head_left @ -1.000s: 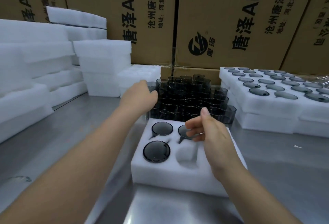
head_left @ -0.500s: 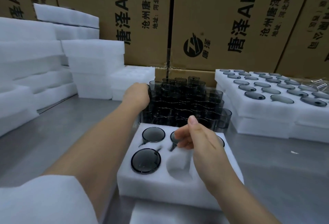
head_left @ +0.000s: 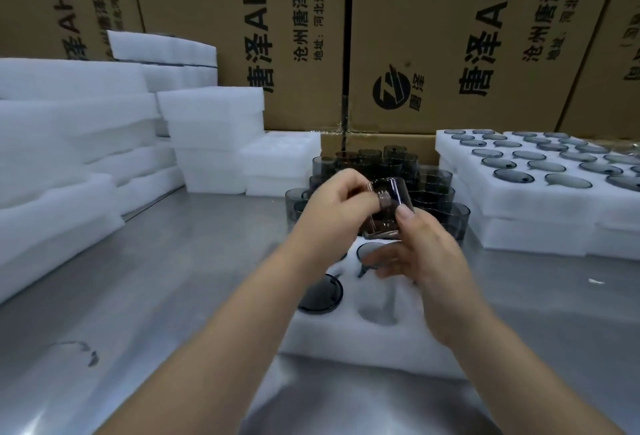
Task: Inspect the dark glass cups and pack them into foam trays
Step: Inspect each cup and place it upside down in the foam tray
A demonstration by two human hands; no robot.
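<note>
Brushed steel table, backed by a wall of printed cardboard cartons.

Grip, centre of view: left hand with fingers curled round one dark glass cup, raised clear of the table and tilted. Right hand just beside it, thumb laid against the cup's right wall. Fingers spread beneath the cup and blurred; hold on the glass impossible to confirm.

Directly below the grip: white foam tray on the table. Empty pocket under the right hand. Seated cup in the pocket to its left. A further dark rim partly hidden behind the right fingers.

Just beyond the grip: stacked cluster of loose cups, standing on the table.

Right of the grip, well apart: filled trays in a stack, rows of dark discs showing on top.

Left of the grip and farther back: foam stacks in several piles, reaching toward the cartons.
</note>
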